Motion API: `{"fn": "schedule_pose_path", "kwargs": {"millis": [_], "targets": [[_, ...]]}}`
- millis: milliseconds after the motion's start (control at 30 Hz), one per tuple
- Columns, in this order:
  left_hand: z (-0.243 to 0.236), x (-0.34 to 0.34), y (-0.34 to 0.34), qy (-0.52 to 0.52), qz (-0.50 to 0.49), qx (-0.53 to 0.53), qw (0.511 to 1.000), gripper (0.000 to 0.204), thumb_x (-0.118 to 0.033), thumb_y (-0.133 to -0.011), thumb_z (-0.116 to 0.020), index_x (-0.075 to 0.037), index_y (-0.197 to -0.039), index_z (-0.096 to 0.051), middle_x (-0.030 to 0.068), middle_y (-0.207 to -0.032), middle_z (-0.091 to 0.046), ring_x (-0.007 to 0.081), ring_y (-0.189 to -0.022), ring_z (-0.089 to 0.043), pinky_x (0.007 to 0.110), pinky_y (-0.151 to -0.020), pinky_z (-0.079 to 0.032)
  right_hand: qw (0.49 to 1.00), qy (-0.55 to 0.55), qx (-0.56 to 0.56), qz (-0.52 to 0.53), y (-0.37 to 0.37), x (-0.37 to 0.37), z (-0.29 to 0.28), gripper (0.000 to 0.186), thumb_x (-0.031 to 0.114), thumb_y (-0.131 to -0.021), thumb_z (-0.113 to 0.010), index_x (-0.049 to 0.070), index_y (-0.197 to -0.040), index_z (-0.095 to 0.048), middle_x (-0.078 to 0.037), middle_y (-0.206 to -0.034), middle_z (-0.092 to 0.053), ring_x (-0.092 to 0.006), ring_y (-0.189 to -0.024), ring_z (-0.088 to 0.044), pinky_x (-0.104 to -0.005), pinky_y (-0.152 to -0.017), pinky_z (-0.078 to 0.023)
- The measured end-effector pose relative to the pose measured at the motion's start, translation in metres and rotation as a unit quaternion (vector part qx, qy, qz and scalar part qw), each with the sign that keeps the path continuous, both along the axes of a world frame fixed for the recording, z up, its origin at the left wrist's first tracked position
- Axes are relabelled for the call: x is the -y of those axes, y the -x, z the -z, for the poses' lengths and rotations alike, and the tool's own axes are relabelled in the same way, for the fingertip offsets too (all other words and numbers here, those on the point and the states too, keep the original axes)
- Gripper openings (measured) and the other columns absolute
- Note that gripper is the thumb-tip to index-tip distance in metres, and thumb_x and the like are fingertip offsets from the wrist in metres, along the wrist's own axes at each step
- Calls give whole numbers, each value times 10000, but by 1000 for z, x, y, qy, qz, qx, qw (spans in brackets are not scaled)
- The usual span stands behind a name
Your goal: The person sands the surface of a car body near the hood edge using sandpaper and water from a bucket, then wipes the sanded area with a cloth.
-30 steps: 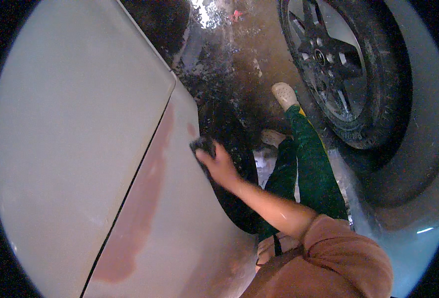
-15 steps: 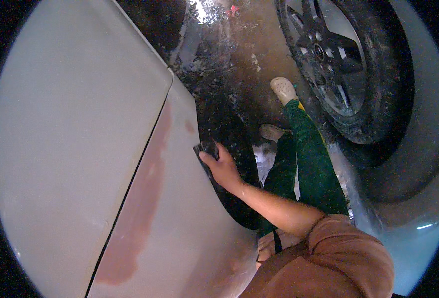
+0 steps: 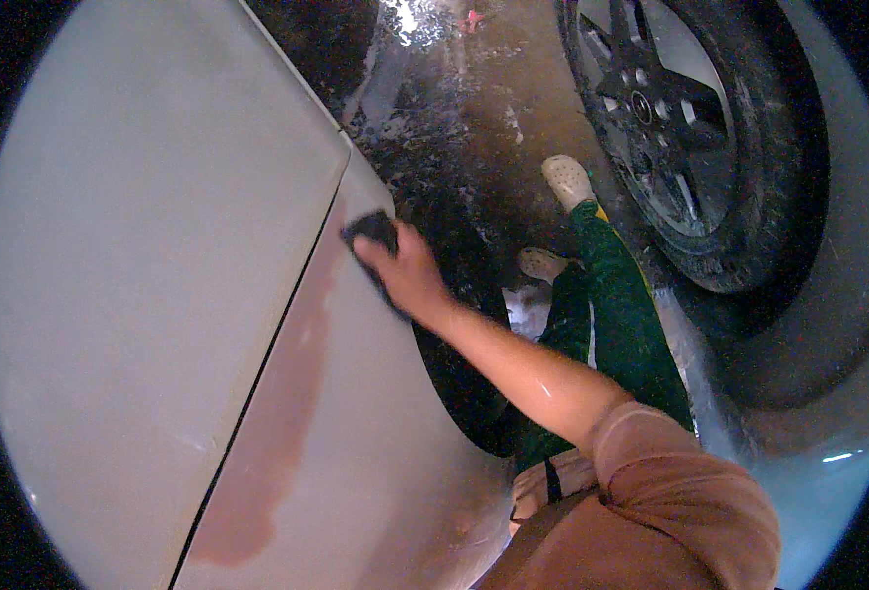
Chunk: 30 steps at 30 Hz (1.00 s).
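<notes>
My right hand [image 3: 407,264] reaches across to the left, gripping a black sanding block [image 3: 370,232], a little blurred by motion. The block rests on the pale grey car body panel [image 3: 356,413], between the dark panel gap and the wheel arch edge. Left of the hand, a long reddish-brown patch [image 3: 287,423] runs along the gap, its upper end close to the block. My thumb lies over the block's near side; the other fingers are partly hidden behind it. My left hand is out of view.
Beyond the gap spreads another pale panel [image 3: 149,265]. Under the arch is a dark tyre [image 3: 464,374]. To the right stands a second car's wheel [image 3: 651,118] with a dark rim. My legs in green trousers [image 3: 621,305] and pale clogs [image 3: 567,181] stand on wet, stained floor [image 3: 474,108].
My right hand has moved up and left with the block, from the wheel arch edge onto the panel. The small reddish spot there is now covered.
</notes>
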<state>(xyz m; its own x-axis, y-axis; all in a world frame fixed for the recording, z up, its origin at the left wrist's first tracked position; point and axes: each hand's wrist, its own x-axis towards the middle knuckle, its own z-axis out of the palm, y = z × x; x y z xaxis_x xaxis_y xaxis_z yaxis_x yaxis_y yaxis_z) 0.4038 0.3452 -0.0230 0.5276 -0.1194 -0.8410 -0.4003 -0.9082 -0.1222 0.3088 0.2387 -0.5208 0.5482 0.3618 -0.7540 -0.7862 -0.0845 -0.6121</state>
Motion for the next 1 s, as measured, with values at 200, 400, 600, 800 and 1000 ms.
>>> {"fn": "schedule_pose_path", "kwargs": {"millis": [200,400,600,800,1000], "targets": [[1,-15,-3,47,62,-3,997,95,-97,-917,-676,-21,-862,-694,108,-774,-696,264,-635,-678,367,-497,-520,997,-15,43,-59,-23,-6,23,477,308,-916,-697,23,-1290,-618,-190,-1309,-614,-311,-1168,-582,-405,-1039,-439],[3,-10,-4,2,6,-29,1000,89,-113,-905,-694,-24,-908,-692,108,-816,-696,281,-704,-683,395,-552,-524,984,-102,144,-31,-11,14,-1,410,239,-935,-673,65,-1302,-623,-128,-1313,-631,-244,-1155,-602,-378,-1062,-431],[-4,9,-9,-60,-39,-62,995,146,-152,-900,-719,-27,-972,-692,118,-906,-702,317,-816,-691,448,-658,-541,991,-69,116,-2,-34,-14,60,356,275,-938,-676,24,-1191,-664,-116,-1008,-725,-217,-925,-675,-372,-859,-527],[-6,14,-8,-105,-123,-48,986,156,-188,-912,-715,-45,-974,-710,145,-973,-702,344,-872,-682,467,-748,-545,992,-76,91,31,-30,-7,31,357,250,-896,-710,26,-1173,-683,-184,-1179,-698,-313,-1038,-656,-420,-948,-501],[-5,14,-6,-102,-132,-44,985,210,-227,-904,-733,-31,-978,-714,159,-956,-699,356,-859,-675,474,-749,-539,935,-156,319,-5,1,17,-53,437,295,-876,-747,89,-1253,-667,-100,-1306,-653,-258,-1226,-572,-420,-1081,-425]]}}
